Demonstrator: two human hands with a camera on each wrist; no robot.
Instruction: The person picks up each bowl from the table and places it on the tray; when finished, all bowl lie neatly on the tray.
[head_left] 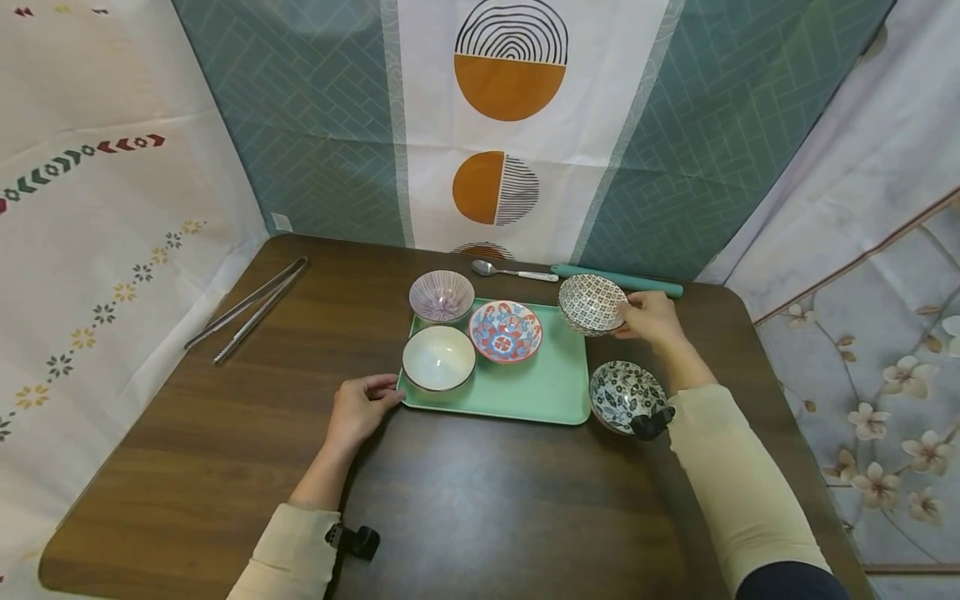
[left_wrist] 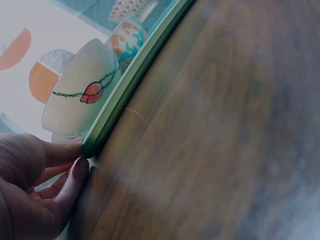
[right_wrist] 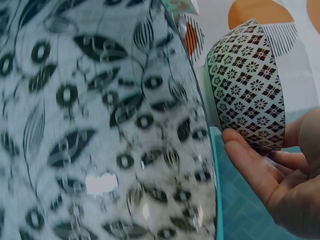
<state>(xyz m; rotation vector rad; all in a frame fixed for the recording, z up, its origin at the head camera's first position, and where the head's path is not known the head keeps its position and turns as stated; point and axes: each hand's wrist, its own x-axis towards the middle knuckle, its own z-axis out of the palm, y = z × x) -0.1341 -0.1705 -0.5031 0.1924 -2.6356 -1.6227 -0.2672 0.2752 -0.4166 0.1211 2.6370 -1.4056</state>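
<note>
My right hand (head_left: 651, 321) grips the edge of a bowl with a small dark flower pattern (head_left: 591, 304), above the right back corner of the mint-green tray (head_left: 536, 396). In the right wrist view, fingers and thumb (right_wrist: 245, 155) hold that patterned bowl (right_wrist: 247, 87). My left hand (head_left: 362, 406) pinches the tray's left front corner; the left wrist view shows thumb and finger at the rim (left_wrist: 92, 137). On the tray stand a white bowl (head_left: 438, 358) and a red-and-blue bowl (head_left: 506, 332). A purple-striped bowl (head_left: 442, 296) is at its back left corner.
A leaf-patterned bowl (head_left: 626, 393) stands beside the tray's right edge, under my right wrist. Behind the tray lie a spoon (head_left: 513, 272) and a long teal utensil (head_left: 637, 283). Metal tongs (head_left: 251, 308) lie at the left of the brown table (head_left: 225, 467).
</note>
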